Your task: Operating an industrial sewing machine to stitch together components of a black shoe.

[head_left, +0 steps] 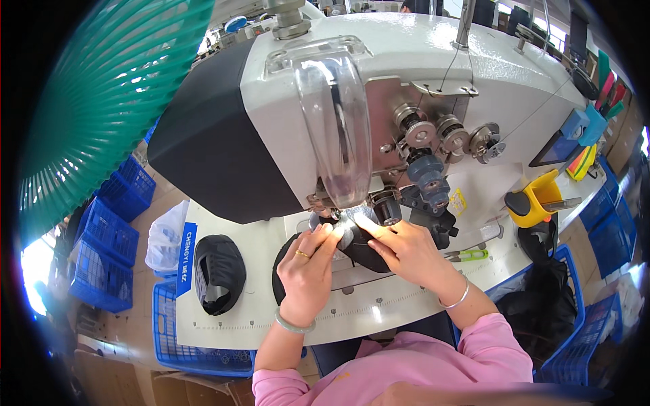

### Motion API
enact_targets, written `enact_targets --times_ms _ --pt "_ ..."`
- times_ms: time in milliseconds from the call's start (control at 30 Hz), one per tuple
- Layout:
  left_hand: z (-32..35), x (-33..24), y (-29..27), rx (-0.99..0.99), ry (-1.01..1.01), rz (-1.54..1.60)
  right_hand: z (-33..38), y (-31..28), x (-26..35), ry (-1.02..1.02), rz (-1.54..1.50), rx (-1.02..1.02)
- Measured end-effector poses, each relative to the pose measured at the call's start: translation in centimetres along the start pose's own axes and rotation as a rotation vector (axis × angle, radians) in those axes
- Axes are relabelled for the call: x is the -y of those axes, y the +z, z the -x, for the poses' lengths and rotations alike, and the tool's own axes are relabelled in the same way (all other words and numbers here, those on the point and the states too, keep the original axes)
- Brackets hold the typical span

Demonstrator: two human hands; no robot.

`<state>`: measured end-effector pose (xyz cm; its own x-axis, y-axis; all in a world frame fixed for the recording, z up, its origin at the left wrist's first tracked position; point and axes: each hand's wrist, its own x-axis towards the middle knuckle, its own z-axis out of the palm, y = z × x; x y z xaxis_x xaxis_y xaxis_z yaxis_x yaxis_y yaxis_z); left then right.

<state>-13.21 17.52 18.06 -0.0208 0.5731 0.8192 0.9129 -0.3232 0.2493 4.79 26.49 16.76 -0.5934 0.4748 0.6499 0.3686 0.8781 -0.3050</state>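
A black shoe upper with a grey mesh part (365, 256) lies under the needle area of a white sewing machine (271, 101), lit by a bright lamp. My left hand (307, 267) presses its closed fingers onto the upper's left side, close to the needle. From the right, my right hand (406, 249) grips the same upper, its thumb and index finger reaching toward the stitching spot. The fingertips are partly washed out by glare, and the needle itself is hard to make out. Another black shoe upper (220, 274) rests on the white table (271, 326) to the left.
Green-handled thread snips (470, 255) lie right of my right hand. A yellow holder (539, 203) stands farther right. A green fan guard (101, 101) looms at upper left. Blue crates (101, 271) flank the table; one at the right holds black pieces (538, 304).
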Motion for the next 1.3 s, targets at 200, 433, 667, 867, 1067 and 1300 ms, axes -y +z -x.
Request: enact_targets --times_ms 200,433,667,867,1067,1300 --pt "0.2 0.3 0.1 -0.001 0.060 -0.025 0.2 0.6 0.3 0.043 -0.033 0.016" --pt "0.3 0.6 0.1 0.053 0.091 -0.059 0.5 1.1 0.9 0.092 -0.062 0.005" --pt "0.4 1.9 0.1 0.017 0.139 -0.016 0.4 1.1 0.6 0.075 -0.149 0.020" --pt "0.2 1.7 0.1 0.013 -0.032 0.188 0.4 1.5 1.2 0.119 -0.130 0.017" --pt "0.0 1.6 0.0 -0.007 0.120 0.051 0.3 1.5 1.4 0.112 -0.146 0.020" --pt "-0.9 2.3 0.1 0.026 0.124 0.103 0.2 2.1 2.2 0.153 -0.064 0.040"
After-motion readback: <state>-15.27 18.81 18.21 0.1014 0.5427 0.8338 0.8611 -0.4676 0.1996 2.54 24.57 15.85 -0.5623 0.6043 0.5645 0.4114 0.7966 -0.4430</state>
